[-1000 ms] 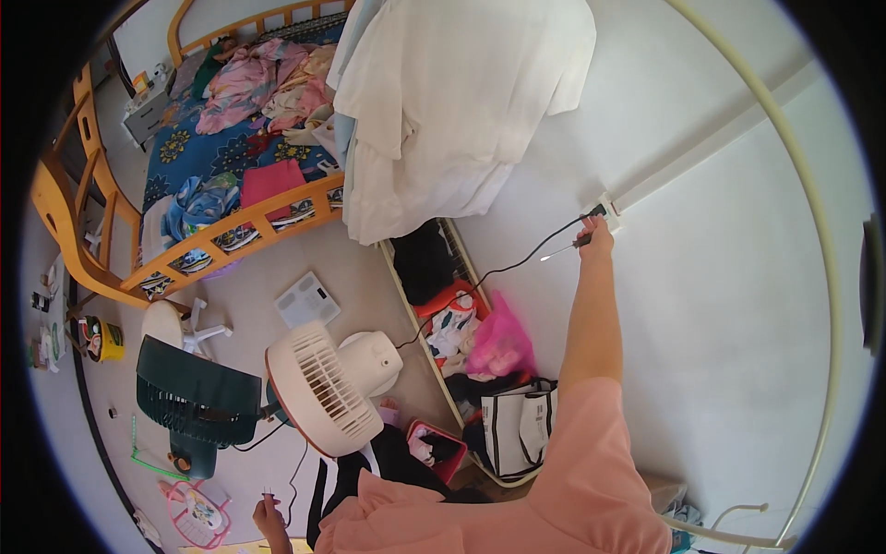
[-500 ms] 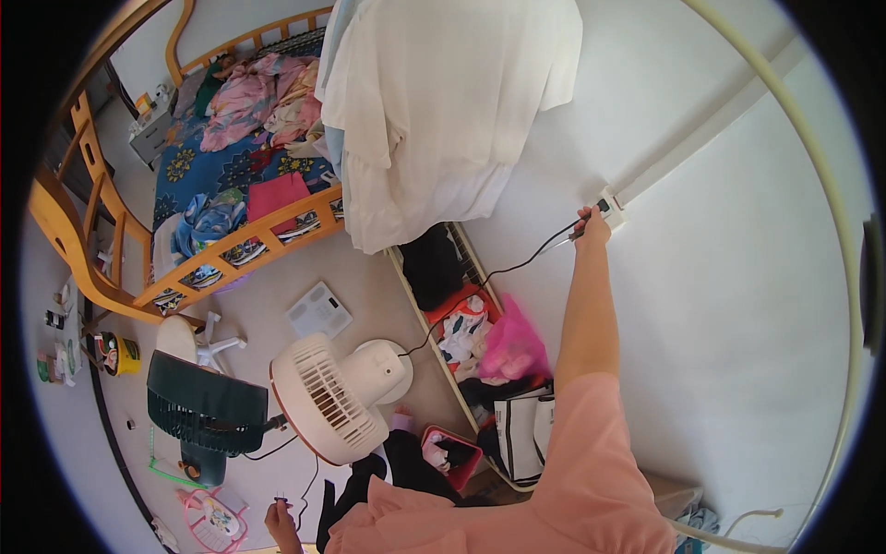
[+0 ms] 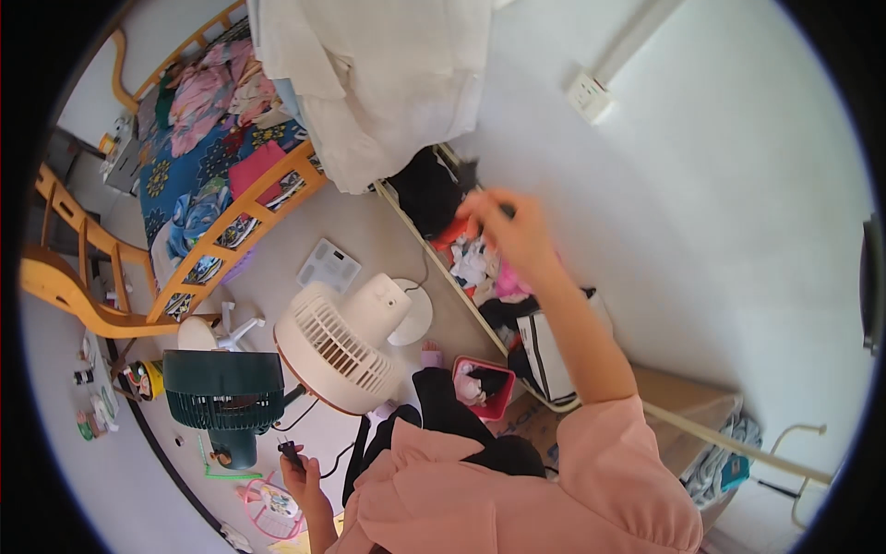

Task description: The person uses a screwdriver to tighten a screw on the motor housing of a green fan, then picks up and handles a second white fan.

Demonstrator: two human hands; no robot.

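Observation:
My right hand (image 3: 517, 231), blurred by motion, is closed over the storage rack, away from the wall. Dark pieces show at its fingers; the one at the fingertips looks like a black power plug (image 3: 469, 174). My left hand (image 3: 300, 475) at lower left grips another black plug (image 3: 292, 452), prongs pointing up, its black cord trailing off beside it. Between my hands stand a white fan (image 3: 337, 346) on a round base and a dark green fan (image 3: 223, 392), heads close together. The white wall socket (image 3: 589, 96) at upper right has nothing plugged in.
A low metal rack (image 3: 434, 249) holds clothes and bags beside the wall. White shirts (image 3: 388, 83) hang above it. A wooden bed (image 3: 240, 249) stands at left. On the floor are a scale (image 3: 329, 266), a pink bin (image 3: 484, 388) and a cardboard box (image 3: 674, 406).
My right hand has left the wall socket and moved down and left, with the plug out of the socket. My left hand has risen, bringing its plug into clearer view. The view has shifted.

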